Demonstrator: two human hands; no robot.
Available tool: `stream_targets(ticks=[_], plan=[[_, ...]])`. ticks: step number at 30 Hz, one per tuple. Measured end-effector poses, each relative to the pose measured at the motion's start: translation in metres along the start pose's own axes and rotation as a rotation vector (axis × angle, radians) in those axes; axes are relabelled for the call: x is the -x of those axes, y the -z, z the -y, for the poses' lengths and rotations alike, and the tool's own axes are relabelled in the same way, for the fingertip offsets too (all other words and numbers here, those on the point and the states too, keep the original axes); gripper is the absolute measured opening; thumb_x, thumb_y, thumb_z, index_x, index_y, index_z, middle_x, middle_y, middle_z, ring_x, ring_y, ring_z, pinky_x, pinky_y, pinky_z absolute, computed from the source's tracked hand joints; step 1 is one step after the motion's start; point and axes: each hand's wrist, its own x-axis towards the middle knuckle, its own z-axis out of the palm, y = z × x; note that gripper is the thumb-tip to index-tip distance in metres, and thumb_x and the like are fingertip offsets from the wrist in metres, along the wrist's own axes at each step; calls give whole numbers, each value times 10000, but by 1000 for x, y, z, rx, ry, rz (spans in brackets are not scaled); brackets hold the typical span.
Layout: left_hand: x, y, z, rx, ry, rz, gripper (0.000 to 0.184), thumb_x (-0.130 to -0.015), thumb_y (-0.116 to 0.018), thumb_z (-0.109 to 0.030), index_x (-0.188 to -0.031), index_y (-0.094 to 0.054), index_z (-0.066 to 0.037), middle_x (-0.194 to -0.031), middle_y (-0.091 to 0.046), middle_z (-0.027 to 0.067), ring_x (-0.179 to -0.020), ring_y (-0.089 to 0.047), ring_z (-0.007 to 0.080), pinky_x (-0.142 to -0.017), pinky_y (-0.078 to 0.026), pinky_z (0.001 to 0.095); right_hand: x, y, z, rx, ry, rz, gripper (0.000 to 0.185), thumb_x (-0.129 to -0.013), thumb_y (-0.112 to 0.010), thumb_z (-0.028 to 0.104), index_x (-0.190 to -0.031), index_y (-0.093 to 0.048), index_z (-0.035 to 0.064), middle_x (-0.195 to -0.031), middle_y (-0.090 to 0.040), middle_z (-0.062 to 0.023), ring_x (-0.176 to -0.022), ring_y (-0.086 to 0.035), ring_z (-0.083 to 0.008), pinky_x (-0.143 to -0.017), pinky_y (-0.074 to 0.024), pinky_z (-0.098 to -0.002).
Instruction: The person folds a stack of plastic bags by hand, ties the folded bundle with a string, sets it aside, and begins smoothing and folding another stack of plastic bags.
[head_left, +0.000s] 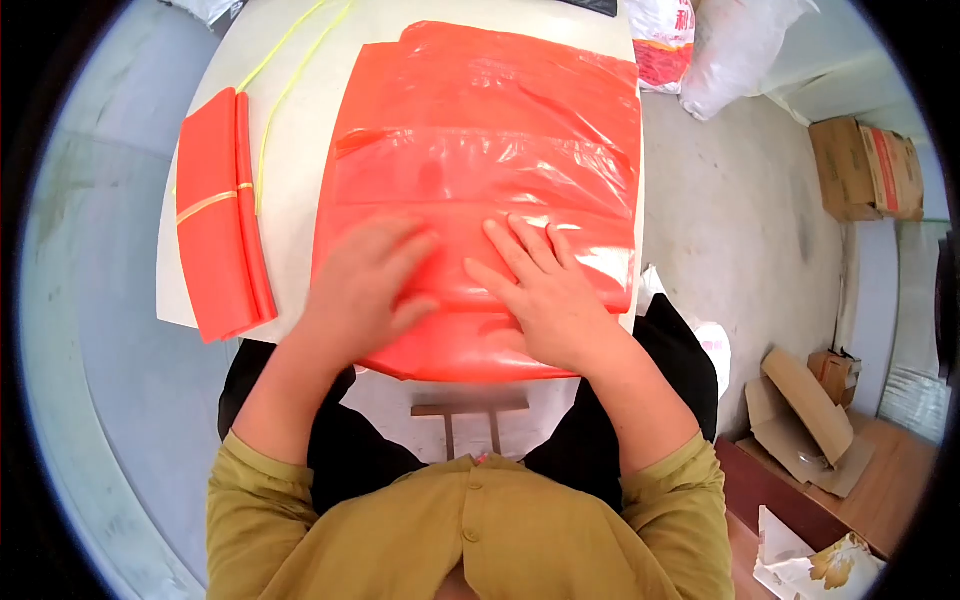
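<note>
Lying beneath your loosely open left hand (365,292) and splayed right hand (552,300), both empty, glossy red plastic sheeting (480,175) runs lengthwise up the white table (293,200) toward its far edge.

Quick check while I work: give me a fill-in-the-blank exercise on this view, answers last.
1. The left hand and right hand are over plastic sheeting coloured ____.
2. A folded bundle lies on the person's ____ side of the table.
3. The person's trousers are ____.

Missing words: red; left; black.
</note>
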Motion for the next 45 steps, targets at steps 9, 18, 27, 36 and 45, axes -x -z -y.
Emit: stream_targets(ticks=[9, 18, 27, 36, 45], plan=[[-5, -8, -14, -83, 17, 195, 875, -755, -822, -138, -1563, -489, -102, -1677, -394, 144, -1556, -338, 417, -1255, -303, 612, 9, 8, -19, 128, -233, 178, 925, -834, -844, 286, -1638, -402, 169, -1743, -218, -213, -1619, -177, -432, -1274, -181, -656], [-1, 0, 2, -193, 32, 110, 742, -771, -691, -11, -1499, -587, -109, -1638, -466, 147, -1503, -429, 425, -1182, -455, 488, 16, 24, -30, 113, -278, 252, 857, -887, -776, 167, -1649, -384, 172, -1752, -187, -222, -1625, -166, -419, -1294, -194, -610], [-18, 50, 3, 156, 125, 229, 483, -815, -568, -3, -1265, -732, -64, -1253, -720, 204, -1158, -659, 410, -973, -545, 472, 10, 67, -37, -233, -254, 270, 508, -944, -636, 82, -1450, -633, 121, -1447, -611, -236, -1390, -548, -395, -1136, -467, -448], [-50, 70, 2, 31, 355, 203, 329, -875, -541, -23, -1155, -712, -11, -966, -698, 237, -951, -656, 431, -828, -534, 487, -12, 93, -28, 0, -496, 109, 416, -929, -707, 117, -1341, -669, 70, -1254, -719, -172, -1157, -674, -351, -981, -539, -450], [-48, 2, -5, -76, -76, 13, 715, -867, -770, -144, -1533, -513, -102, -1616, -467, 162, -1497, -420, 379, -1218, -387, 483, -13, 26, -44, 132, -3, -166, 645, -815, -823, 153, -1423, -618, 89, -1515, -548, -173, -1425, -476, -394, -1171, -416, -506]])
